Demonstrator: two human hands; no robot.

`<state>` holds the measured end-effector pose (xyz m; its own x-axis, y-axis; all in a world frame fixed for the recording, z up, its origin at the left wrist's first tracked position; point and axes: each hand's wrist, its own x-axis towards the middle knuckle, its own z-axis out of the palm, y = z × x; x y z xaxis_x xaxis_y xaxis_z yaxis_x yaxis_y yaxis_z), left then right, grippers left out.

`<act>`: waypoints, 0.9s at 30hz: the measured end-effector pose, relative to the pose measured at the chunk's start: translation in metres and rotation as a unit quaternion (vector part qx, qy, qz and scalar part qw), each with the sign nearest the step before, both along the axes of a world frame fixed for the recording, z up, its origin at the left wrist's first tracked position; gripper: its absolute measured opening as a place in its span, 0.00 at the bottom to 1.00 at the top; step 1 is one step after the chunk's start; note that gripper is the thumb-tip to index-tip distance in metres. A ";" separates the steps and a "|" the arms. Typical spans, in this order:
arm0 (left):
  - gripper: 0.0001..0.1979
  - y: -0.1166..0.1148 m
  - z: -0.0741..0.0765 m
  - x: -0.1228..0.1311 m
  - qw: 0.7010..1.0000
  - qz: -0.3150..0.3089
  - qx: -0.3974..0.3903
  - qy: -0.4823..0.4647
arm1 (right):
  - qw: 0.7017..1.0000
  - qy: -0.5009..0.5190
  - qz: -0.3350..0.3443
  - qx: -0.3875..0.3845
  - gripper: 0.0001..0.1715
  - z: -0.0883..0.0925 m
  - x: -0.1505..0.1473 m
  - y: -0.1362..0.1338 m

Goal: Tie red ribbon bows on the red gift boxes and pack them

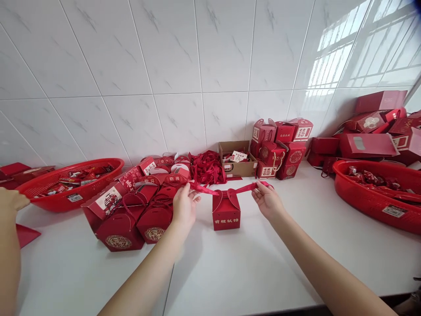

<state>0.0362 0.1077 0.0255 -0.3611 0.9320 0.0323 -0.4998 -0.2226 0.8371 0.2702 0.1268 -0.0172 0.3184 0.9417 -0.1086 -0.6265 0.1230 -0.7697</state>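
Note:
A small red gift box [226, 215] with gold lettering stands upright on the white table, between my two hands. A red ribbon [244, 188] runs through its top and stretches out to both sides. My left hand [186, 204] pinches the ribbon's left end, close beside the grouped red boxes. At the other side, my right hand [267, 199] has the right end between thumb and fingers. Both ribbon ends are lifted off the table, and the box's top flaps look closed together.
Left of me are many red gift boxes [124, 228] and a red basket [74, 197] of wrapped sweets. Behind lie a ribbon heap [208, 166], a cardboard box [239, 169] and stacked boxes [279, 151]. Another basket [378, 204] stands right. Someone else's arm [9, 250] reaches in at left.

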 end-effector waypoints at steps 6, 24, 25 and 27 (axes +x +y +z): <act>0.10 -0.002 0.034 0.003 0.989 0.051 0.098 0.103 | 0.986 -0.133 -0.026 0.102 0.19 0.035 0.000 -0.005; 0.10 0.000 0.093 0.018 0.950 -0.013 0.157 0.270 | 0.888 -0.344 0.008 0.307 0.17 0.108 -0.032 -0.007; 0.10 0.000 0.095 0.020 0.949 -0.017 0.161 0.270 | 0.886 -0.346 0.011 0.307 0.17 0.109 -0.032 -0.007; 0.09 0.000 0.097 0.022 0.948 -0.022 0.168 0.271 | 0.884 -0.355 0.009 0.306 0.18 0.111 -0.032 -0.007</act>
<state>0.0577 0.1079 0.1223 -0.1683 0.8501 0.4990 -0.0308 -0.5105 0.8593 0.2384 0.1197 0.0937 0.0863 0.7610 0.6429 -0.0195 0.6465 -0.7627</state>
